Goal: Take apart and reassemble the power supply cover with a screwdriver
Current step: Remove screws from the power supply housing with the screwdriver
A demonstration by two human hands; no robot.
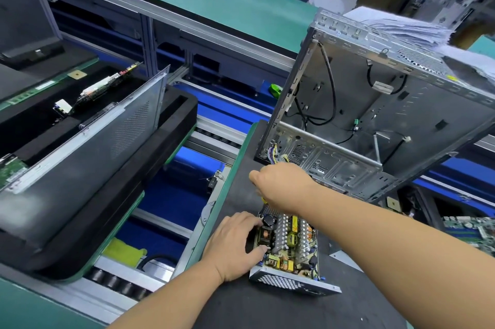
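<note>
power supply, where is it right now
In the head view, the open power supply lies low centre on the dark mat, below the case, with the left hand on its left side.

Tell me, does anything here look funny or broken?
Nothing looks broken. The power supply lies on the dark mat with its cover off and its parts bare, which suits the job. The left hand grips its side; the right hand reaches to its far end. The computer case stands open and tilted.
</note>
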